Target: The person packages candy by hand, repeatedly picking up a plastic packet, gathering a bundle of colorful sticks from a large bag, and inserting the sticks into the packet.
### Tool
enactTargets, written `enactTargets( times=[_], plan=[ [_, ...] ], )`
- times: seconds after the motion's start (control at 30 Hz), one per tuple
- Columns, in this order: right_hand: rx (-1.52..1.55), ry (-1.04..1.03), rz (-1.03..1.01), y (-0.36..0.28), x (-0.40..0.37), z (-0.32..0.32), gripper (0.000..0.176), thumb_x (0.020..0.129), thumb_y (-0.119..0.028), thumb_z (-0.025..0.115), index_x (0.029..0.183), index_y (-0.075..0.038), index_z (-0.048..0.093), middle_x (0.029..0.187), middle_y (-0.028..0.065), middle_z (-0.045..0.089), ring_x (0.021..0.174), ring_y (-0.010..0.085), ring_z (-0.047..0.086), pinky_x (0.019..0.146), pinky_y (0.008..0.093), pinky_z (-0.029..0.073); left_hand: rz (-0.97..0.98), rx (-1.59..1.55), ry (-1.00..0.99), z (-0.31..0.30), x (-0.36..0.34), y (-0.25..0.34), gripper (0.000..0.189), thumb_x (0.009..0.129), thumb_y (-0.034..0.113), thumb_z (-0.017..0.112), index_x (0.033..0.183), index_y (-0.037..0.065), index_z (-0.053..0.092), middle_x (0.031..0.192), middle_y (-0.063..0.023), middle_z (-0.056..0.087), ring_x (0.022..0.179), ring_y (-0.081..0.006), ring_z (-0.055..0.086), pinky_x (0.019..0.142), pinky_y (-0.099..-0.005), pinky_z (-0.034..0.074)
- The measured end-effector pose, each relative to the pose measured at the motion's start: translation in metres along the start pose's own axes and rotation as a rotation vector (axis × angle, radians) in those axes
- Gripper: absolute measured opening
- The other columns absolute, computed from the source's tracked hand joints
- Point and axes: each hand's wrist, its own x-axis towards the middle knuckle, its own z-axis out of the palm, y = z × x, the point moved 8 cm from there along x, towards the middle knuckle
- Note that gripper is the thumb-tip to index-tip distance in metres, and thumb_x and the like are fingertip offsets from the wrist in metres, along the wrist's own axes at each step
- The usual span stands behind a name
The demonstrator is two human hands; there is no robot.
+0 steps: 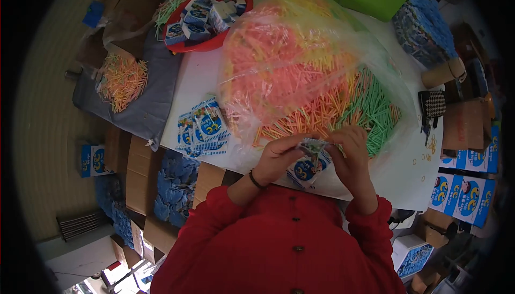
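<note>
My left hand (280, 157), a dark band on its wrist, pinches one side of a small clear-and-blue printed packet (312, 145) at the table's front edge. On the opposite side, the fingers of my right hand (348, 146) are closed at the packet's top edge. Just below lies another blue and white packet (306, 171), partly covered by the held one. Right beyond my hands, a large clear plastic bag (289, 74) spills pink, orange, yellow and green thin candy-like sticks (375, 111). To the left rests a pile of filled blue and white packets (206, 125).
A red basket (209, 45) with small printed boxes stands at the back left. More sticks (124, 82) lie on grey cloth (153, 98). Rubber bands (431, 146) and a patterned pouch (432, 104) are at the right. Cartons (142, 178) with blue packets sit below left.
</note>
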Motion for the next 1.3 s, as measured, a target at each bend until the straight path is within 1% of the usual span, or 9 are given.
enactTargets(
  times=[0.1, 0.23, 0.33, 0.47, 0.6, 0.67, 0.9, 1.2, 1.3],
  plan=[
    [-0.102, 0.01, -0.073, -0.021, 0.0, 0.01, 0.023, 0.075, -0.009, 0.07, 0.095, -0.01, 0.058, 0.096, 0.0054, 0.062, 0.091, 0.026, 0.057, 0.092, 0.0413, 0.036, 0.124, 0.211, 0.041, 0.0, -0.008, 0.028, 0.054, 0.082, -0.009, 0.062, 0.133, 0.0, 0.05, 0.124, -0.0128, 0.059, 0.118, -0.0214, 0.054, 0.104, -0.0345, 0.039],
    [0.038, 0.005, -0.145, -0.034, 0.003, 0.021, 0.015, 0.079, -0.007, 0.069, 0.092, -0.008, 0.059, 0.092, 0.0064, 0.062, 0.084, 0.0223, 0.058, 0.084, 0.0355, 0.043, 0.17, 0.58, 0.095, -0.024, -0.04, 0.047, 0.038, 0.084, -0.003, 0.066, 0.119, 0.003, 0.054, 0.112, -0.0118, 0.061, 0.097, -0.0168, 0.064, 0.084, -0.029, 0.052],
    [0.253, 0.217, 0.223, 0.011, -0.012, -0.029, 0.01, 0.087, -0.004, 0.063, 0.095, -0.004, 0.057, 0.091, 0.0063, 0.061, 0.083, 0.016, 0.057, 0.08, 0.0289, 0.044, 0.137, 0.265, 0.643, -0.067, -0.052, 0.098, 0.035, 0.089, -0.009, 0.052, 0.122, 0.003, 0.046, 0.098, -0.0091, 0.062, 0.084, -0.016, 0.064, 0.073, -0.0283, 0.055],
    [0.313, 0.591, 0.378, 0.075, -0.053, -0.113, 0.006, 0.091, -0.005, 0.06, 0.096, -0.002, 0.058, 0.091, 0.0055, 0.061, 0.084, 0.0113, 0.055, 0.077, 0.0241, 0.044, 0.133, 0.643, 0.7, -0.139, -0.039, 0.124, 0.046, 0.088, -0.006, 0.054, 0.131, 0.004, 0.044, 0.094, -0.0087, 0.062, 0.078, -0.0138, 0.063, 0.069, -0.0272, 0.053],
    [-0.246, 0.323, 0.317, 0.075, -0.053, -0.121, 0.013, 0.082, -0.001, 0.064, 0.094, -0.002, 0.06, 0.091, 0.0103, 0.062, 0.082, 0.023, 0.058, 0.079, 0.0312, 0.045, -0.003, 1.552, 0.74, -0.159, -0.035, 0.115, 0.055, 0.078, 0.009, 0.072, 0.129, 0.004, 0.05, 0.098, -0.0093, 0.06, 0.098, -0.0263, 0.056, 0.092, -0.0428, 0.039],
    [-0.498, 0.108, 0.219, 0.067, -0.05, -0.103, 0.016, 0.08, 0.0, 0.066, 0.094, -0.003, 0.06, 0.092, 0.0106, 0.062, 0.085, 0.0255, 0.058, 0.081, 0.034, 0.045, 0.381, 1.942, 0.788, -0.1, -0.029, 0.14, 0.047, 0.075, 0.014, 0.075, 0.118, 0.006, 0.058, 0.099, -0.0079, 0.058, 0.103, -0.0298, 0.051, 0.095, -0.0443, 0.032],
    [-0.777, -0.184, 0.319, 0.12, -0.067, -0.045, 0.023, 0.07, 0.002, 0.059, 0.092, -0.004, 0.055, 0.101, 0.0124, 0.056, 0.101, 0.0305, 0.051, 0.084, 0.0397, 0.04, 0.144, 1.534, -0.002, 0.009, -0.009, 0.042, 0.034, 0.074, 0.036, 0.075, 0.088, 0.01, 0.059, 0.088, -0.0064, 0.055, 0.089, -0.0263, 0.05, 0.081, -0.0409, 0.034],
    [-0.457, 0.116, 0.37, 0.122, -0.08, -0.072, 0.014, 0.083, 0.002, 0.058, 0.097, 0.0, 0.056, 0.097, 0.0143, 0.061, 0.096, 0.0298, 0.058, 0.084, 0.0387, 0.044, 0.017, 1.442, 0.008, 0.014, -0.006, -0.016, 0.038, 0.069, 0.038, 0.075, 0.088, 0.01, 0.057, 0.087, -0.0052, 0.053, 0.089, -0.0248, 0.049, 0.08, -0.039, 0.033],
    [0.228, 0.31, 0.484, 0.146, -0.093, -0.059, 0.018, 0.09, -0.001, 0.057, 0.108, -0.001, 0.055, 0.101, 0.0114, 0.064, 0.097, 0.0221, 0.06, 0.084, 0.0334, 0.046, -0.017, 1.407, 0.016, 0.012, -0.005, -0.018, 0.037, 0.068, 0.035, 0.076, 0.087, 0.01, 0.056, 0.087, -0.005, 0.052, 0.089, -0.0246, 0.049, 0.08, -0.0388, 0.032]
  ],
)
